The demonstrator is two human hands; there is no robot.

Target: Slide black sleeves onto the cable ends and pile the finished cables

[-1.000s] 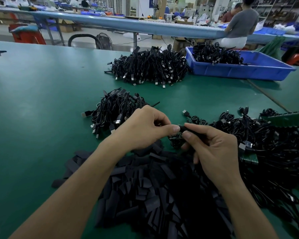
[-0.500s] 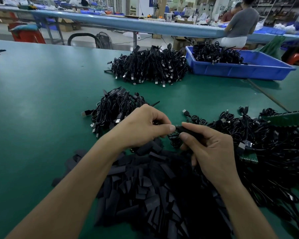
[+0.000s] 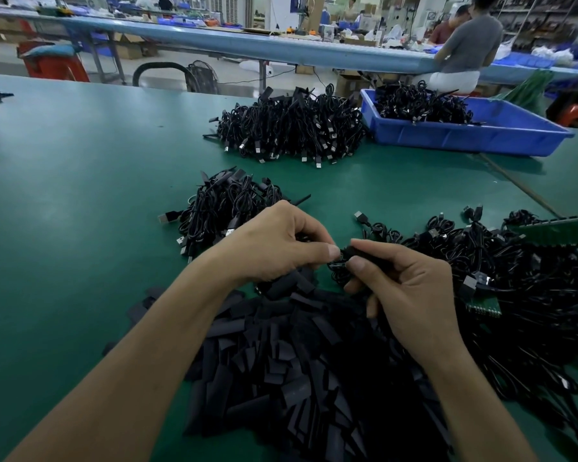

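Green table (image 3: 80, 195); hands (image 3: 274, 243) on sleeve (image 3: 364, 254), cable (image 3: 338, 275).

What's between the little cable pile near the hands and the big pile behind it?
Only bare green table, seen in the head view; the little pile and big pile do not touch.

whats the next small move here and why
Probably push the black sleeve further along the cable. The right hand pinches the sleeve and the left hand holds the cable end against it, thumb tip touching, above the loose sleeves, so the fit looks unfinished. Dropping it on the small cable pile would come after.
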